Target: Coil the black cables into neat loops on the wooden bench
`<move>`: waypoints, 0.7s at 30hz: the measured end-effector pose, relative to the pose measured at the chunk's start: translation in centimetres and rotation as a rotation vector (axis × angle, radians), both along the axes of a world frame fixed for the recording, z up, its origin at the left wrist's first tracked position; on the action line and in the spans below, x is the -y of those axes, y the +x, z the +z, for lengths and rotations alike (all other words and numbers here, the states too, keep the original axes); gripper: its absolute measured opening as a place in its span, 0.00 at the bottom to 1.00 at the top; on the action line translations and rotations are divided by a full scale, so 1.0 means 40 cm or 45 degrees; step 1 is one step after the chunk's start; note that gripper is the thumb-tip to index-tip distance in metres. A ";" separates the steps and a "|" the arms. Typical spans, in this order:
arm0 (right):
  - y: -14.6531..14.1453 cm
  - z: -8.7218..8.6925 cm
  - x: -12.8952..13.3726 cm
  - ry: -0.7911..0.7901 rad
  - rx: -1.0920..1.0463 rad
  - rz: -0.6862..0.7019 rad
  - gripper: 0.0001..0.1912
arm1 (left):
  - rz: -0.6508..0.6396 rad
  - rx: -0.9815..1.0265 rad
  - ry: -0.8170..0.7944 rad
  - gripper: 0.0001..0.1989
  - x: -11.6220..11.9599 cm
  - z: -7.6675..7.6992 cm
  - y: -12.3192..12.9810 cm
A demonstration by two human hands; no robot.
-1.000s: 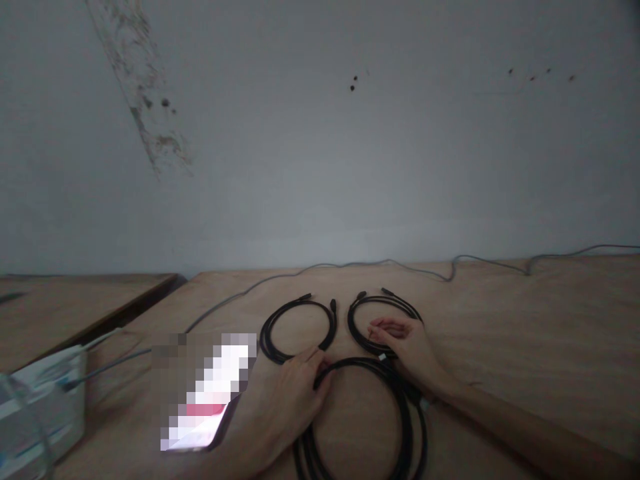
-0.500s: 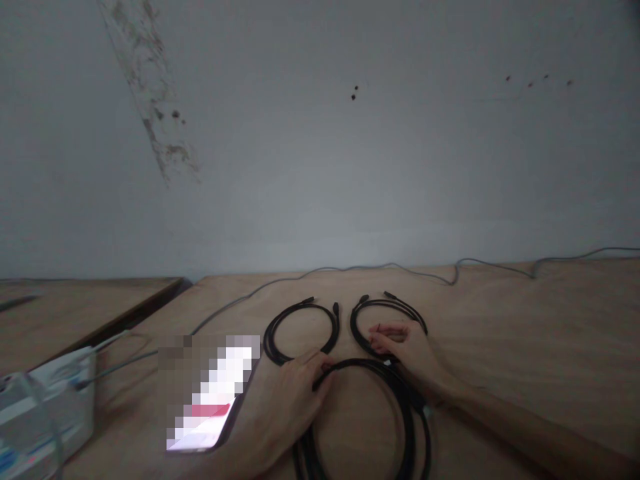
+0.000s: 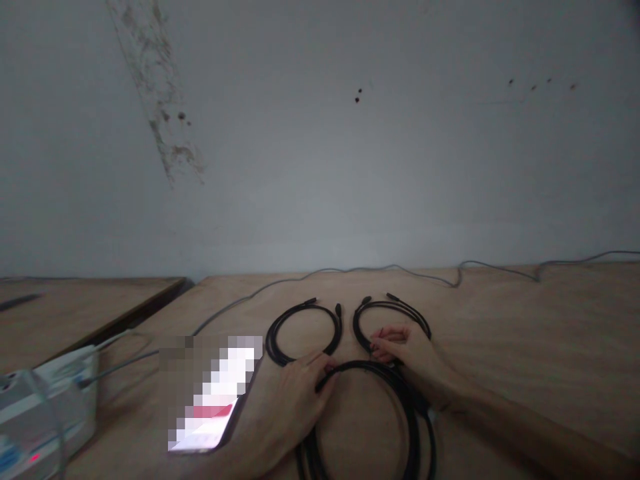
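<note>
Firstly, landmark: big coil (image 3: 413,433), blk. cable, on table (image 3: 525,347); near edge cut off by btm. of view, far-R part partly hidden under R hand.

Item: L hand (image 3: 303,393), at big coil's far-L side; thumb & fingers closed on its strands, fingertips partly hidden.

Item: R hand (image 3: 413,347), over big coil's far-R side; fingers curled, tips drawn together. Poss. thin item at tips, too small to make out; can't tell if anything's gripped.

Item: pale spot (image 3: 433,415), R side of big coil, by R wrist; blurred, type unclear.

Item: L small coil (image 3: 270,340), blk., beyond big coil to L; both end plugs visible, near part partly behind L hand.

Item: R small coil (image 3: 357,327), blk., beyond big coil to R; 2 plugs at far side, near-R part hidden by R hand.

Item: phone (image 3: 215,430), L of big coil, past L hand; screen lit, content pixelated, unreadable.

Item: power strip (image 3: 50,407), wht., far L of big coil; cut off at view's edge, red light on.

Item: gray cord (image 3: 280,281), from power strip, passing beyond big coil along wall (image 3: 300,167); part lost in pixelated patch nr. phone.
</note>
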State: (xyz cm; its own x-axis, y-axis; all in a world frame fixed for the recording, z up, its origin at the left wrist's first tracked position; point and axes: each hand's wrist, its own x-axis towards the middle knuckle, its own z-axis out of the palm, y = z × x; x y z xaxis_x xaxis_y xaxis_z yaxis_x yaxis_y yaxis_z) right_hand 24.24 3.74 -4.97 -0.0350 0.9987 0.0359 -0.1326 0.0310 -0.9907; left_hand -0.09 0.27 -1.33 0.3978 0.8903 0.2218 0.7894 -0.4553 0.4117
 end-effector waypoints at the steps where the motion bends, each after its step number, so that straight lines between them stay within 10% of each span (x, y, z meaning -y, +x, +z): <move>1: -0.001 0.002 0.002 0.008 0.020 -0.001 0.21 | -0.010 0.012 0.012 0.08 -0.002 -0.005 -0.002; 21: -0.004 -0.018 -0.003 0.236 0.439 -0.117 0.14 | -0.053 -0.039 0.047 0.10 -0.001 0.005 -0.008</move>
State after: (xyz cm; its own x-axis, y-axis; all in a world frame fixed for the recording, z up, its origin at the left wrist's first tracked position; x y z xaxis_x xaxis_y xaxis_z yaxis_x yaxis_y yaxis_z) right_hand 24.09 3.86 -5.69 0.0127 0.9760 0.2173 0.2181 0.2094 -0.9532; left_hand -0.39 0.29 -1.14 0.4417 0.8641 0.2415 0.7813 -0.5028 0.3699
